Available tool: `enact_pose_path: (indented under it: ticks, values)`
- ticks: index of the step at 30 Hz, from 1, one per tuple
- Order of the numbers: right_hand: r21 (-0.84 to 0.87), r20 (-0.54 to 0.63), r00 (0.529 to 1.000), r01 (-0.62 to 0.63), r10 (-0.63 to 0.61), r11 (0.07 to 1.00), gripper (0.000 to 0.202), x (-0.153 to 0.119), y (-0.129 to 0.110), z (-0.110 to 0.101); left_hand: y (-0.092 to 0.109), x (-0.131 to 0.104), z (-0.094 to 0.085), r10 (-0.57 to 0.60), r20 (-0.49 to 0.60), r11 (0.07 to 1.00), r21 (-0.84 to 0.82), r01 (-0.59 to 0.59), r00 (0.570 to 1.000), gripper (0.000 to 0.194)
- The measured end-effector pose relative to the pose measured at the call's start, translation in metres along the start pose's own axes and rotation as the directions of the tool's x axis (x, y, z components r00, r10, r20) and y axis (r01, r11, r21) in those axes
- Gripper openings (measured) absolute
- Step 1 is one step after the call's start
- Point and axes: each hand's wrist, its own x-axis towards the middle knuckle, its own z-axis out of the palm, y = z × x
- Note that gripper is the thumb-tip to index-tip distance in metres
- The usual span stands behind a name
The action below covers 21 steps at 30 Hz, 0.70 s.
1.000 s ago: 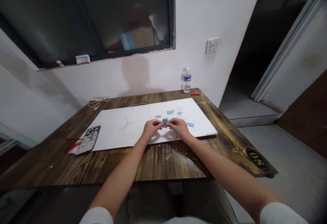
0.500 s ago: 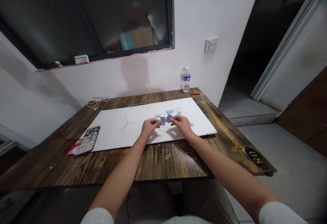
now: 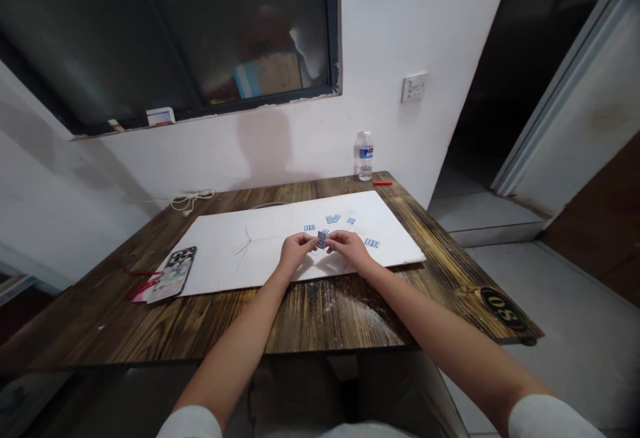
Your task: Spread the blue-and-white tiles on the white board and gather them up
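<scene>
Over the white board (image 3: 270,230), my left hand (image 3: 296,251) pinches the left side of small dark striped pieces (image 3: 321,239). My right hand (image 3: 347,247) pinches them from the right. The pieces overlap between my fingertips, and how many there are I cannot tell. Several small blue-and-white pieces lie on the board around my hands: one (image 3: 309,227) beyond my left hand, a cluster (image 3: 333,219) behind the held pieces, one (image 3: 351,221) beyond my right hand, and more (image 3: 372,243) to its right.
A patterned phone (image 3: 175,273) with a red cord (image 3: 145,285) lies at the board's left end. On the wooden table (image 3: 330,311) are a white cable (image 3: 191,199), a water bottle (image 3: 365,157), a red pen (image 3: 383,183) and a round number plate (image 3: 503,309).
My hands have come closer together. The dark pieces, held apart before, now overlap between my fingertips. More of the blue-and-white pieces at the right shows.
</scene>
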Motion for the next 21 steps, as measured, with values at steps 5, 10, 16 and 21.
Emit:
enact_pose_path:
  ticks: [5, 10, 16, 21]
  values:
    - [0.019, -0.050, 0.998, 0.038, -0.037, 0.999, 0.030, -0.001, 0.001, 0.002, -0.002, 0.000, 0.002, -0.004, 0.032, 0.999, -0.039, 0.005, 0.999, 0.036]
    - [0.000, -0.070, 0.997, 0.040, -0.040, 0.999, 0.031, -0.001, -0.001, 0.002, -0.002, 0.000, 0.002, 0.019, 0.083, 0.997, -0.080, -0.012, 0.996, 0.038]
    - [-0.176, 0.001, 0.999, 0.037, -0.037, 0.984, 0.031, 0.000, -0.007, -0.007, -0.002, 0.002, 0.001, 0.006, -0.011, 0.994, -0.107, -0.007, 1.000, 0.037]
    - [-0.472, 0.186, 0.979, 0.160, -0.079, 0.867, 0.021, 0.001, -0.023, -0.026, -0.005, 0.005, -0.003, -0.013, -0.143, 0.990, -0.140, -0.007, 0.990, 0.039]
